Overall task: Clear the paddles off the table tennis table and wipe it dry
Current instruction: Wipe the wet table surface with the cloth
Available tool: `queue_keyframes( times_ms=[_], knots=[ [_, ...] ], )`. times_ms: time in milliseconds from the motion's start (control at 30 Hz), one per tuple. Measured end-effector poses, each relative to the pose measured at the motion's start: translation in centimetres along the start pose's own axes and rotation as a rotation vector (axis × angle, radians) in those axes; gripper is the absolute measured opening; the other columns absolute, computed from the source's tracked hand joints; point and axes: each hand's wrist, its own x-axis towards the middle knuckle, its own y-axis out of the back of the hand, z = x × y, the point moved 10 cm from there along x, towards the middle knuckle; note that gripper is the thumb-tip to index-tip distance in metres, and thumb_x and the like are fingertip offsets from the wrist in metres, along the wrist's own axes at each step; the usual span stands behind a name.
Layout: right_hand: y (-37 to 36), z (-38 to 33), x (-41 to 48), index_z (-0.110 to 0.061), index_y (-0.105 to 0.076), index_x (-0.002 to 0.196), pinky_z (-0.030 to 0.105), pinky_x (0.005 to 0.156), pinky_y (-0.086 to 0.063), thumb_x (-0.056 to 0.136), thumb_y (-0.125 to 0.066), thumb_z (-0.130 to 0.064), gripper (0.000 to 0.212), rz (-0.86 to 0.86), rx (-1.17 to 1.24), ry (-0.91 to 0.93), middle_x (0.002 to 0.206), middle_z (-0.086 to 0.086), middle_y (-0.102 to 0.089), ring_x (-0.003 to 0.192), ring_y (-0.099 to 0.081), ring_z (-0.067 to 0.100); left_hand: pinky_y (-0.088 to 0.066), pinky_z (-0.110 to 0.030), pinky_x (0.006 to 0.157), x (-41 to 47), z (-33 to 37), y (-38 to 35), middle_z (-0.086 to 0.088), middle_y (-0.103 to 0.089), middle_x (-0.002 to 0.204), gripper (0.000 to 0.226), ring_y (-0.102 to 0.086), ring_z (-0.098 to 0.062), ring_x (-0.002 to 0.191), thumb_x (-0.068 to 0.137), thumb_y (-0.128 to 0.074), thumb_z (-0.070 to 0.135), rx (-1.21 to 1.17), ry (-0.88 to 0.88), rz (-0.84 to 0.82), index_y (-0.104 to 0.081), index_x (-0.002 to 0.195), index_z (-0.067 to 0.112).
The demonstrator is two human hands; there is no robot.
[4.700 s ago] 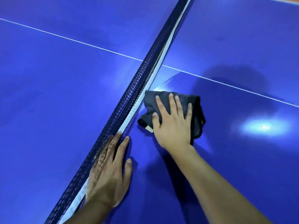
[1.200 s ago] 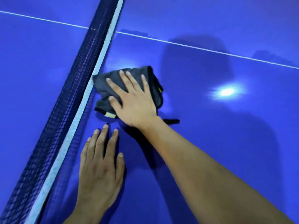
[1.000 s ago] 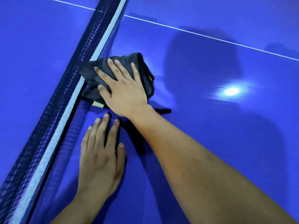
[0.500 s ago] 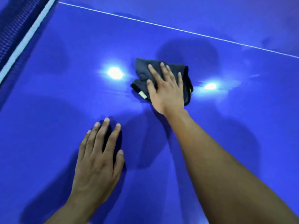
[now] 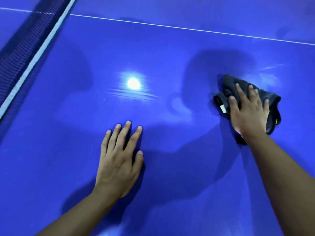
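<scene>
A crumpled dark grey cloth [image 5: 226,90] lies on the blue table tennis table [image 5: 85,133] at the right. My right hand [image 5: 248,110] presses flat on the cloth with straight, spread fingers. Lower and nearer the middle, my left hand [image 5: 119,159] rests palm down on the bare table surface, fingers straight. No paddles are in view.
The dark net [image 5: 22,43] with its white top band runs diagonally across the upper left corner. A thin white centre line [image 5: 187,28] crosses the table at the top. A bright lamp reflection [image 5: 133,83] and faint wet streaks show on the surface.
My right hand has slid the cloth away from the net, rightward across the table. The left hand stays flat on the table. The net has moved to the view's far left.
</scene>
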Motion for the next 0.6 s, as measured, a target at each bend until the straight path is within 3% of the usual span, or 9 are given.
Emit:
queue_keyframes(
  times_ms=[133,233,467,600],
  knots=[
    [0.0,-1.9,-0.6,-0.039,-0.026,0.161,0.049,0.127,0.000,0.095,-0.016,-0.063,0.070,0.005,0.024,0.070,0.171,0.004,-0.016,0.158,-0.009,0.019,-0.012,-0.044,0.126,-0.6,-1.7,1.0,0.000,-0.025,0.167,0.060,-0.017,-0.021,0.156,0.098,-0.037,0.041,-0.194,0.034,0.042,-0.037,0.157,0.027],
    [-1.2,-7.2,-2.3,-0.041,-0.023,0.161,0.047,0.128,0.001,0.095,-0.013,-0.062,0.070,-0.027,0.003,0.213,0.171,0.004,-0.015,0.158,-0.008,0.018,-0.015,-0.046,0.125,-2.0,-4.3,1.7,-0.002,-0.026,0.166,0.061,-0.019,-0.023,0.155,0.097,-0.040,0.037,-0.168,0.065,0.071,-0.037,0.157,0.024],
    [-5.3,-26.5,-8.8,-0.046,-0.022,0.160,0.046,0.127,0.000,0.099,-0.016,-0.060,0.062,-0.042,0.008,0.504,0.171,-0.001,-0.015,0.158,-0.009,0.014,-0.023,-0.053,0.122,-8.4,-14.5,6.1,-0.009,-0.036,0.161,0.062,-0.029,-0.035,0.150,0.092,-0.044,0.034,-0.070,0.205,0.175,-0.046,0.152,0.017],
    [-7.6,-38.7,-14.0,-0.042,-0.029,0.159,0.049,0.127,-0.004,0.101,-0.023,-0.057,0.060,-0.031,0.032,0.669,0.170,0.002,-0.021,0.157,-0.015,0.018,-0.026,-0.053,0.119,-12.4,-20.4,8.1,-0.014,-0.042,0.157,0.061,-0.036,-0.038,0.147,0.090,-0.046,0.034,-0.058,0.277,0.241,-0.052,0.148,0.014]
  ],
)
